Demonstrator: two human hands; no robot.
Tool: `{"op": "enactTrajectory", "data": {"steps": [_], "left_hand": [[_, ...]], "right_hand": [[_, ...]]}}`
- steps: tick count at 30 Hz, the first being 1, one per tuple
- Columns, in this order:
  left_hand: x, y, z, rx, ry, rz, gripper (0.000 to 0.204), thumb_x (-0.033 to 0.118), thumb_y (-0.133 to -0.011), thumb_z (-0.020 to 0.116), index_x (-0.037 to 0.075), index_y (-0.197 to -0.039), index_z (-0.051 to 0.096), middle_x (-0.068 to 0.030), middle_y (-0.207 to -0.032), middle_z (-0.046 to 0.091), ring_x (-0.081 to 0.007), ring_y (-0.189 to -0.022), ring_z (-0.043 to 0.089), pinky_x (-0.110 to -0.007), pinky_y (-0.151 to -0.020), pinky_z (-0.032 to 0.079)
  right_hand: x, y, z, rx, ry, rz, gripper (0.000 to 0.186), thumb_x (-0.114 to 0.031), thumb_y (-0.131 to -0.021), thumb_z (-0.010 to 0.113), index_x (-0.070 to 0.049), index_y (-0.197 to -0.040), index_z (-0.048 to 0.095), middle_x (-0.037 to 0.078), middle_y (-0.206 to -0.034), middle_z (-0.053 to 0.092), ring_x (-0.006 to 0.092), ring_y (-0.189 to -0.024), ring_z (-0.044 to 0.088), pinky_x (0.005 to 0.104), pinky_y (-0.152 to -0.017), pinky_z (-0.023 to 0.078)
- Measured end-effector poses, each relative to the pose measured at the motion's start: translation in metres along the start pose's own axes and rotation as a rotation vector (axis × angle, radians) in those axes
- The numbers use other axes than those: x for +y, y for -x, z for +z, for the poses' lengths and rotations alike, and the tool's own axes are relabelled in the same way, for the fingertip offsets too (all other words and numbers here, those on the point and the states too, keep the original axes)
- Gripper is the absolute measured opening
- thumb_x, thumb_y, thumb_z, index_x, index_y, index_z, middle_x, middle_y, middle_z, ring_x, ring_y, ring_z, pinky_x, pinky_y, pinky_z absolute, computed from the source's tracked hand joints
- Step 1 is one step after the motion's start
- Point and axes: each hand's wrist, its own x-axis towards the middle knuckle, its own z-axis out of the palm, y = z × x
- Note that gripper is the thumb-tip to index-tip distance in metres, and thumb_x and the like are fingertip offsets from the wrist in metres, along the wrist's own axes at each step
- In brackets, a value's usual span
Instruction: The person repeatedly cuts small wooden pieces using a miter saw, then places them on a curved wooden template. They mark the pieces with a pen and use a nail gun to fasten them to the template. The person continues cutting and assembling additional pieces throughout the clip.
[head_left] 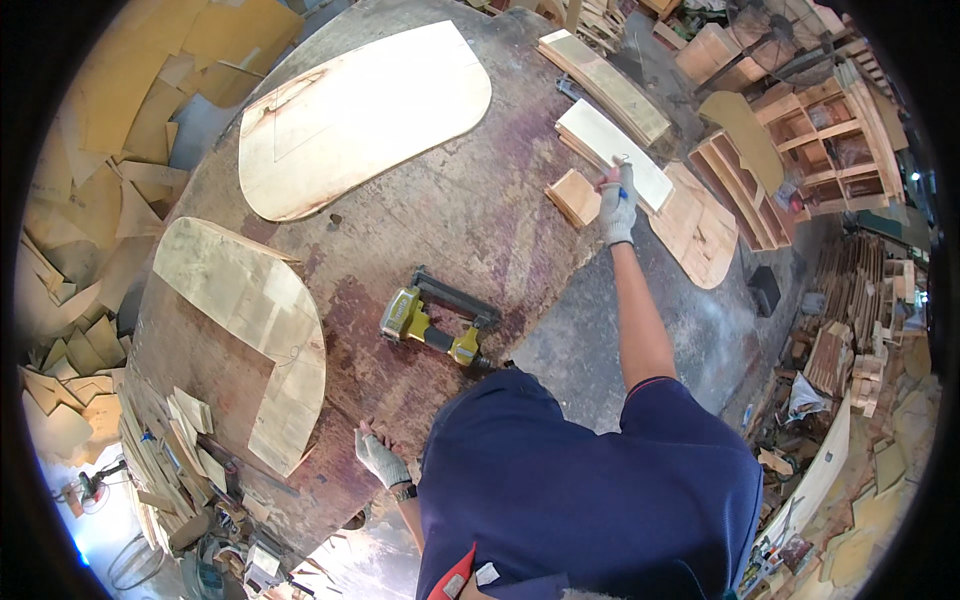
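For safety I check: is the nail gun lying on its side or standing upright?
On its side: the nail gun lies flat on the table, its handle and magazine both showing in profile from above.

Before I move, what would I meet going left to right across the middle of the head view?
L-shaped panel → nail gun → small wood block → right hand → rounded board → black block.
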Motion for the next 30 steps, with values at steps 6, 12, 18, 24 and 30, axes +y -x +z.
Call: {"op": "enactTrajectory", "data": {"steps": [6,12,18,24,30], "left_hand": [[0.0,0.002,0.0,-0.007,-0.021,0.012,0.036,0.039,-0.108,0.059,0.004,-0.109,0.066,0.0066,-0.065,0.037,-0.0041,-0.051,0.034,-0.022,-0.043,0.03],[-0.001,0.002,-0.001,-0.018,-0.011,0.022,0.036,0.038,-0.108,0.06,0.003,-0.107,0.066,0.0077,-0.064,0.038,-0.0035,-0.052,0.033,-0.021,-0.044,0.028],[-0.008,-0.005,-0.003,-0.052,0.009,0.069,0.038,0.038,-0.108,0.06,0.001,-0.107,0.067,0.0079,-0.063,0.037,-0.0032,-0.052,0.032,-0.022,-0.044,0.026],[-0.004,0.0,0.0,-0.038,0.014,0.028,0.038,0.039,-0.108,0.06,0.001,-0.107,0.067,0.0081,-0.063,0.036,-0.0033,-0.051,0.032,-0.023,-0.044,0.027],[-0.01,-0.002,-0.001,0.009,0.031,0.018,0.027,0.027,-0.108,0.054,0.006,-0.114,0.071,0.0086,-0.066,0.038,-0.0033,-0.055,0.035,-0.022,-0.048,0.033]], "right_hand": [[0.024,0.024,0.001,-0.132,0.1,0.22,0.021,-0.022,-0.101,0.065,-0.007,-0.111,0.075,0.002,-0.075,0.068,0.0095,-0.067,0.06,0.0272,-0.064,0.05],[0.031,0.027,0.012,-0.126,0.334,0.113,0.016,-0.018,-0.089,0.07,-0.007,-0.1,0.076,0.011,-0.083,0.074,0.0183,-0.075,0.071,0.0326,-0.069,0.053],[0.022,0.026,0.016,-0.101,0.457,-0.001,0.016,-0.018,-0.086,0.07,-0.007,-0.096,0.074,0.016,-0.087,0.075,0.0231,-0.076,0.072,0.0351,-0.071,0.053],[0.018,0.027,0.013,-0.129,0.528,0.013,0.016,-0.019,-0.085,0.07,-0.007,-0.096,0.074,0.017,-0.082,0.072,0.0228,-0.074,0.07,0.0349,-0.07,0.052],[0.009,0.026,0.016,-0.082,0.184,-0.019,0.013,-0.01,-0.085,0.07,-0.004,-0.095,0.073,0.006,-0.081,0.068,0.0171,-0.078,0.064,0.0338,-0.073,0.051]]}}
